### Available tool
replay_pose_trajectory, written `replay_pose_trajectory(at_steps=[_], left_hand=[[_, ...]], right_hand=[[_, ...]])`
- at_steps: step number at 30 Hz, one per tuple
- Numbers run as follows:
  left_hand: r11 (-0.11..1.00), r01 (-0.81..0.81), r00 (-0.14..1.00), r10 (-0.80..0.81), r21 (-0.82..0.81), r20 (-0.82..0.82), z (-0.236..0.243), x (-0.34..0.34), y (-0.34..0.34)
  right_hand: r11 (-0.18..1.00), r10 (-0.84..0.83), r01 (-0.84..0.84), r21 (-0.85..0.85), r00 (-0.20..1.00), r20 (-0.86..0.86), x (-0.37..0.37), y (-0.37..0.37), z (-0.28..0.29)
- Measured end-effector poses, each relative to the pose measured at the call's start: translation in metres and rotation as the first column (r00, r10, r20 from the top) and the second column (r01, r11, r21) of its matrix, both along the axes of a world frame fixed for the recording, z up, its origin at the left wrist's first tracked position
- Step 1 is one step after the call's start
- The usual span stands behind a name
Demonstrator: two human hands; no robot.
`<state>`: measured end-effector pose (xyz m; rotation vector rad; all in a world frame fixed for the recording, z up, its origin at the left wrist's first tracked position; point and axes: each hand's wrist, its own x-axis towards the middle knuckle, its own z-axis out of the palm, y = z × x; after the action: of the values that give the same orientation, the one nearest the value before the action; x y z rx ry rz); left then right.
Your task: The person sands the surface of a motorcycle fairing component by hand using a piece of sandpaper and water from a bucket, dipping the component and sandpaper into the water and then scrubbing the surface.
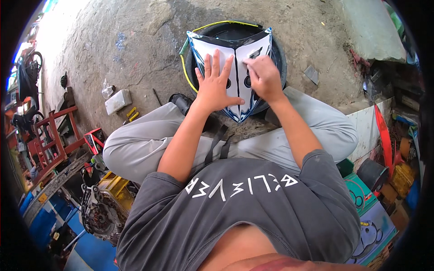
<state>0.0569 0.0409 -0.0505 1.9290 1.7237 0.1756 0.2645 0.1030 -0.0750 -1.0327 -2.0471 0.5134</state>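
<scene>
A pointed motorcycle fairing panel (244, 50), white with black parts and blue patterned edges, lies over a round black tub (283, 67) on the ground between my bent legs. My left hand (214, 88) rests on the panel's left half with its fingers spread flat. On the right half, my right hand (266, 79) has its fingers closed and pressed to the white surface, beside a small black marking. Whatever those fingers pinch, if anything, is hidden. A yellow-green hose (221, 22) curves around the tub's far and left side.
Left of my knee lie a pale block (118, 102), yellow-handled pliers (132, 114) and a clear bulb (107, 91). An opened engine (100, 211) stands at the lower left, below a red metal frame (58, 131). A flat grey piece (311, 75) lies right of the tub.
</scene>
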Motion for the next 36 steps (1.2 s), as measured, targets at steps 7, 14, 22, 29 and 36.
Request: replay_pose_trajectory(at_steps=[7,14,22,29,36], left_hand=[[1.000,0.000,1.000,0.000,0.008,0.006,-0.001,0.001,0.001],[1.000,-0.004,1.000,0.004,0.021,-0.006,0.000,0.000,0.000],[1.000,-0.001,1.000,0.002,0.005,-0.005,0.001,0.000,0.000],[1.000,-0.003,1.000,0.003,0.000,0.003,-0.002,0.001,0.001],[1.000,-0.006,1.000,0.006,0.014,0.008,-0.002,0.000,0.000]], right_hand=[[0.973,-0.224,0.223,-0.063,0.974,-0.018,0.013,0.016,-0.007],[0.977,-0.204,0.204,-0.063,0.979,0.005,0.020,0.022,-0.003],[0.996,-0.051,0.051,-0.073,0.999,0.004,0.008,0.008,0.006],[0.976,-0.169,0.172,-0.134,0.985,0.029,0.020,0.016,-0.003],[0.975,-0.165,0.155,-0.156,0.985,-0.052,0.020,0.027,0.002]])
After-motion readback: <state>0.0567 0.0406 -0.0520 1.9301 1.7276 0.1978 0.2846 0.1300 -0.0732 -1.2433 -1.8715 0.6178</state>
